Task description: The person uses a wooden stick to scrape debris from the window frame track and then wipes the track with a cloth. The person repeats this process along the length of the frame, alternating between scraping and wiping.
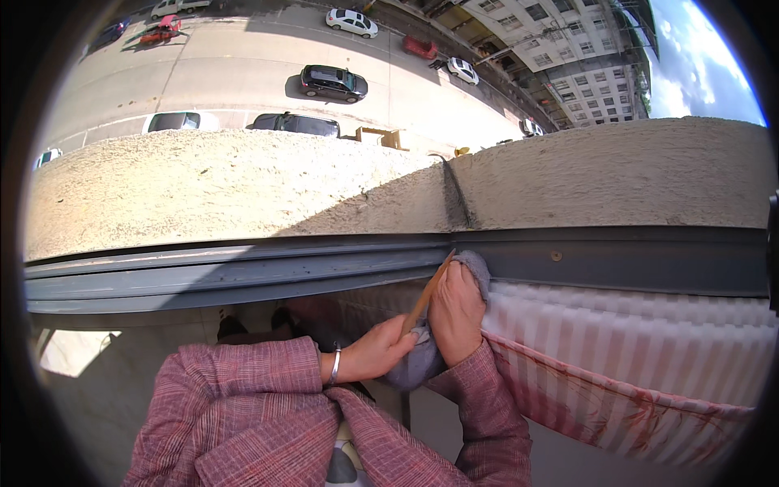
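Before me runs a grey metal window frame [365, 266] with long grooves on its left part. My left hand [378, 350], a silver bracelet at its wrist, is closed around a thin wooden stick [428, 293] and a fold of cloth. The stick slants up to the right, its pointed tip at the frame's corner. My right hand [456, 307] grips the grey cloth [476, 268], whose upper part lies against the frame beside the tip. More of the cloth hangs below, between my hands. The fingers of the right hand are partly hidden.
Beyond the frame is a rough plastered ledge [243, 182], with a street and parked cars far below. A striped curtain [608, 359] with a red border hangs at the right. A screw head [555, 256] shows in the frame. Tiled floor [122, 389] lies at the lower left.
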A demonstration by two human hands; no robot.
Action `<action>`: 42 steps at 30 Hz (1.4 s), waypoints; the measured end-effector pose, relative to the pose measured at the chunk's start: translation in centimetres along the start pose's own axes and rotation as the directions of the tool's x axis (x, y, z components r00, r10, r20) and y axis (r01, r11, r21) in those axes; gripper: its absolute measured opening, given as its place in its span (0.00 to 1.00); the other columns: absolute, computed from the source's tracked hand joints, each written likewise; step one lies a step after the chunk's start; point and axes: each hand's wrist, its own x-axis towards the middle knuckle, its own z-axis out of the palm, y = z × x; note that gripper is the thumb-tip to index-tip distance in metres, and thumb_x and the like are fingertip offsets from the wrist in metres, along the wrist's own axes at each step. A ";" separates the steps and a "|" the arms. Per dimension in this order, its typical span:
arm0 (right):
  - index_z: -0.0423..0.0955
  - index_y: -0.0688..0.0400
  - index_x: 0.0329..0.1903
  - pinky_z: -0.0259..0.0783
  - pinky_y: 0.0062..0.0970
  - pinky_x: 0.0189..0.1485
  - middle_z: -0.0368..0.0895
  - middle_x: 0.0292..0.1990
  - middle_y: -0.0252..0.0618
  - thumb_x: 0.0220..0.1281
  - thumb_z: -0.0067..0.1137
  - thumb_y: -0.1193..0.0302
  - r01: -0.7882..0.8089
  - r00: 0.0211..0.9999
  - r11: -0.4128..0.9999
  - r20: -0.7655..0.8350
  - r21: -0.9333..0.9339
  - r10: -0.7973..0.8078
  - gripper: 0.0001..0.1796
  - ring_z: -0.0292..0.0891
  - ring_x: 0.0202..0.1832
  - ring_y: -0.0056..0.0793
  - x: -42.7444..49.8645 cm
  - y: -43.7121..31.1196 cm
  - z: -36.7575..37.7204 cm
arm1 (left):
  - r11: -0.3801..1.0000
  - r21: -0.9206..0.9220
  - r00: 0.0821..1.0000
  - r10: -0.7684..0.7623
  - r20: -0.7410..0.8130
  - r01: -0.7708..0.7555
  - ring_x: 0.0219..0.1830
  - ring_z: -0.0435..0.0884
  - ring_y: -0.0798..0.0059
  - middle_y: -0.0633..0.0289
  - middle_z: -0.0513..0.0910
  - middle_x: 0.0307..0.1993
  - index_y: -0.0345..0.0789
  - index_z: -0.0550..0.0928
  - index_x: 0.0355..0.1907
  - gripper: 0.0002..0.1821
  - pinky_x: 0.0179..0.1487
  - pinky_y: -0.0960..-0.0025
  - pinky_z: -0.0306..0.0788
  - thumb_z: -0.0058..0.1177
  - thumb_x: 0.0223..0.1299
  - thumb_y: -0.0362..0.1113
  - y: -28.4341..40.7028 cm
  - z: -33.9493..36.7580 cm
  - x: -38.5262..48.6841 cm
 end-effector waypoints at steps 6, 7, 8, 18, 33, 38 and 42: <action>0.74 0.65 0.36 0.69 0.40 0.45 0.72 0.36 0.47 0.54 0.52 0.77 0.130 0.990 0.990 -0.041 -0.056 -0.132 0.07 0.70 0.42 0.46 0.6 0.5 1.6 | 0.994 -0.070 0.997 -0.078 0.011 0.079 0.36 0.74 0.70 0.53 0.75 0.33 0.28 0.71 0.46 0.15 0.44 0.65 0.71 0.46 0.69 0.39 1.5 -1.7 -0.5; 0.73 0.65 0.36 0.68 0.42 0.45 0.73 0.36 0.47 0.53 0.52 0.78 0.135 0.989 0.990 -0.059 -0.031 -0.137 0.07 0.70 0.42 0.47 0.6 0.0 1.4 | 0.998 -0.048 0.999 -0.035 0.009 0.036 0.36 0.74 0.70 0.53 0.75 0.33 0.28 0.71 0.46 0.14 0.44 0.65 0.71 0.46 0.69 0.39 1.9 -2.2 -1.0; 0.73 0.65 0.37 0.68 0.43 0.45 0.73 0.36 0.48 0.52 0.52 0.78 0.143 0.987 0.990 -0.078 -0.006 -0.143 0.08 0.70 0.42 0.48 0.5 -0.5 1.3 | 1.000 -0.025 1.000 0.009 0.007 -0.009 0.36 0.74 0.71 0.54 0.75 0.33 0.28 0.71 0.46 0.14 0.44 0.65 0.71 0.46 0.69 0.38 2.3 -2.7 -1.6; 0.71 0.64 0.42 0.68 0.43 0.45 0.72 0.37 0.50 0.44 0.51 0.86 0.290 0.936 0.900 -0.292 0.327 -0.196 0.17 0.69 0.40 0.51 -0.3 -8.0 1.1 | 0.985 0.167 0.994 0.032 0.105 -0.049 0.28 0.73 0.53 0.48 0.71 0.25 0.30 0.69 0.39 0.10 0.33 0.60 0.67 0.50 0.67 0.35 5.9 -8.6 -8.6; 0.73 0.67 0.44 0.72 0.37 0.45 0.76 0.40 0.50 0.47 0.51 0.86 0.435 0.878 0.729 -0.429 0.528 -0.214 0.17 0.73 0.40 0.49 -0.6 -19.4 0.1 | 0.961 0.276 1.000 0.000 0.026 -0.007 0.27 0.73 0.51 0.50 0.71 0.25 0.31 0.68 0.38 0.09 0.32 0.60 0.65 0.51 0.65 0.33 9.8 -13.0 -18.2; 0.72 0.69 0.53 0.71 0.31 0.55 0.76 0.50 0.48 0.57 0.47 0.90 0.358 0.913 0.226 -0.390 0.906 0.119 0.19 0.76 0.50 0.38 -1.9 -17.0 0.9 | 0.954 0.282 0.991 0.070 0.117 -0.101 0.28 0.74 0.52 0.52 0.71 0.25 0.32 0.68 0.38 0.09 0.32 0.59 0.66 0.51 0.66 0.33 9.8 -12.2 -17.9; 0.68 0.71 0.59 0.66 0.34 0.63 0.71 0.58 0.49 0.63 0.51 0.83 0.303 0.889 0.212 -0.355 0.929 0.288 0.21 0.72 0.58 0.38 -3.5 -14.8 1.1 | 0.948 0.270 0.979 0.131 0.159 -0.170 0.29 0.74 0.51 0.52 0.71 0.25 0.32 0.68 0.38 0.08 0.32 0.59 0.66 0.50 0.67 0.32 9.3 -10.9 -16.4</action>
